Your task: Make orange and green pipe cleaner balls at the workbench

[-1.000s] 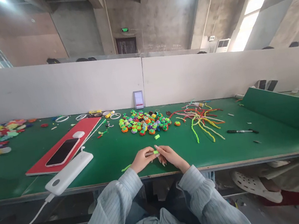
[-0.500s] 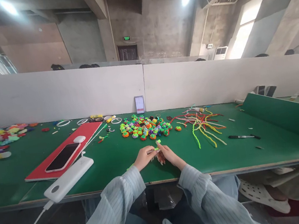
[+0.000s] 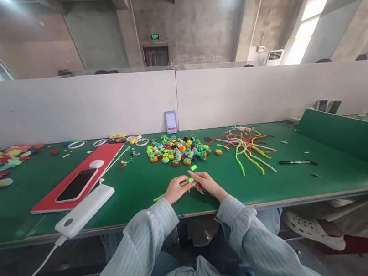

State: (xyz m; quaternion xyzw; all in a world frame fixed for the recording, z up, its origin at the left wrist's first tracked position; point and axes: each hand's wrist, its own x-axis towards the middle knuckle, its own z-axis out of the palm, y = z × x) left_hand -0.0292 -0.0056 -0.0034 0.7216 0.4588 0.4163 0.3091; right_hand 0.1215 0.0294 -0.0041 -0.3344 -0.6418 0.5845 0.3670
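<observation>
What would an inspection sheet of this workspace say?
Surface: green tabletop, cluttered toward the back.
Job's things: light-green piece being handled; similar piece just beyond; colourful pile and fuzzy strands farther back.
Clutter: phone on a red board; black marker on the right.
Hands: left hand pinches a thin greyish strip; right hand is at the light-green piece, exact grip unclear.
Cables: white cable runs from white device past the tabletop's near edge.
Surroundings: white partition behind; upright screen before it; white shoe below, right.
</observation>
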